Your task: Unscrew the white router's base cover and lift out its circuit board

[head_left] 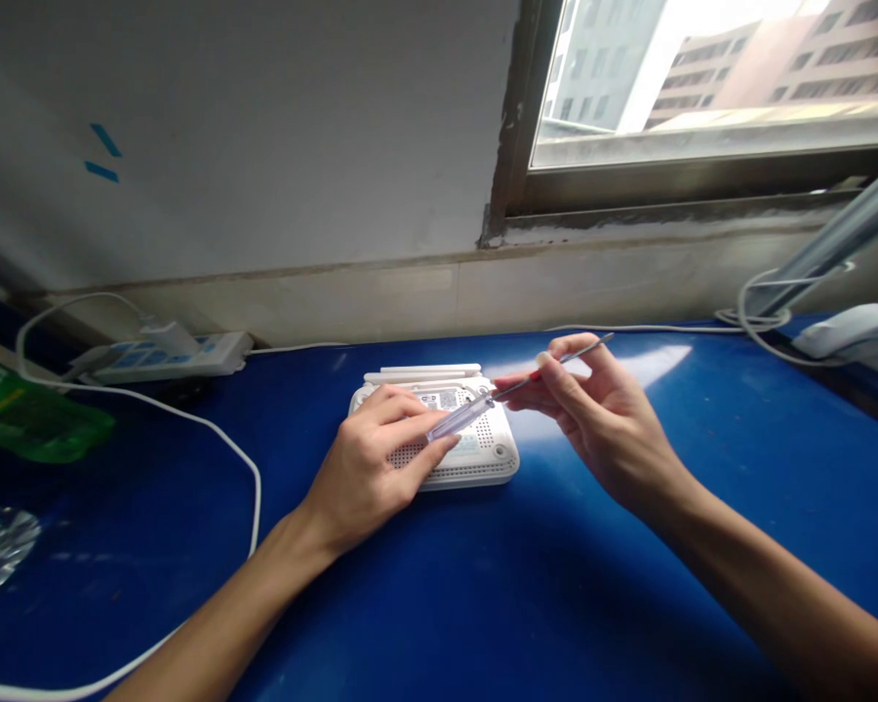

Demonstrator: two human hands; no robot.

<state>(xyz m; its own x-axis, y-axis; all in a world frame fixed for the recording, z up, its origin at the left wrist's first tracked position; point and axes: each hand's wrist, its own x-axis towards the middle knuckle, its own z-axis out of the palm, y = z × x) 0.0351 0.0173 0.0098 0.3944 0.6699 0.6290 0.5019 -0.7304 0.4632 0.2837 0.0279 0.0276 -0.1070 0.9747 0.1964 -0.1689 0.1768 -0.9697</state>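
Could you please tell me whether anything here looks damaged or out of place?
The window frame looks ragged where it meets the wall, not cleanly finished; two blue strips on the wall sit at mismatched angles.

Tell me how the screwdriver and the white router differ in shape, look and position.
Shape: the screwdriver is long and slim, while the router is a broad, flat box with rounded corners.
Look: the screwdriver has a see-through handle and a thin metal shaft; the router is white, with rows of small holes.
Position: the screwdriver is held between the left hand and right hand, while the router lies flat on the blue table.
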